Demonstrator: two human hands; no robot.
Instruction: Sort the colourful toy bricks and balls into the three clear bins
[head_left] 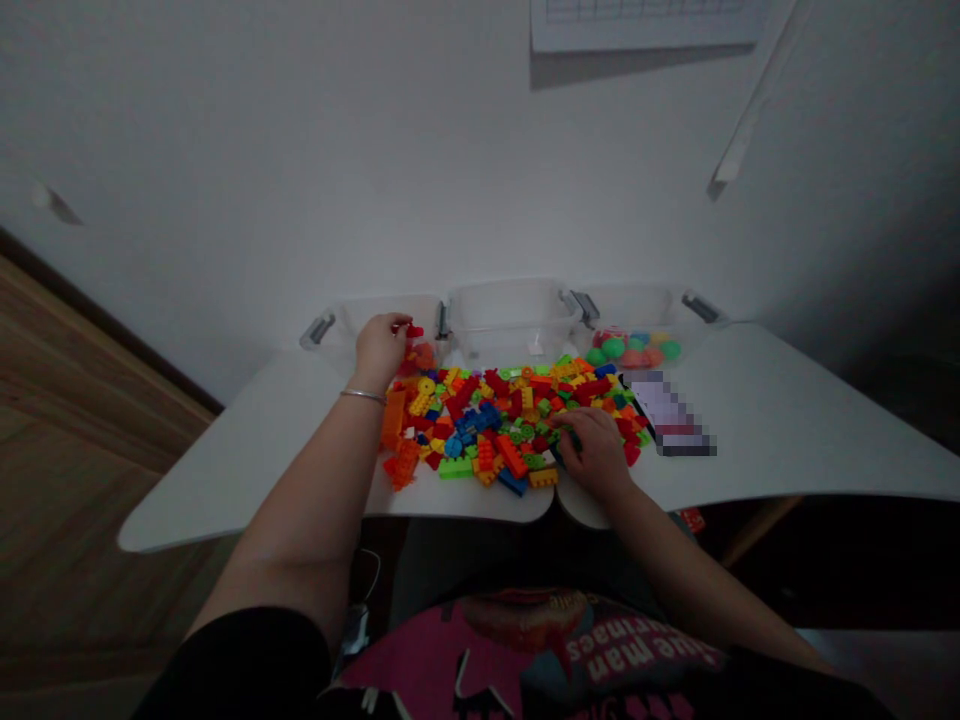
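Note:
My left hand (380, 352) is at the left clear bin (352, 315), with its fingers pinched on a red building block (415, 331). Red and orange pieces (421, 356) show through the bin just below it. My right hand (598, 448) rests at the right front of a heap of building blocks (495, 415), its fingers curled down among the pieces. What lies between those fingers is hidden. Red, yellow, blue, green and orange blocks make up the heap, with small wheel-like parts among them.
Behind the heap, a middle clear bin (510, 318) stands against the wall. The right clear bin (634, 305) holds coloured balls (634, 350). A blurred-out phone-like object (670, 413) lies right of the heap. The white table (795, 430) has a curved front edge.

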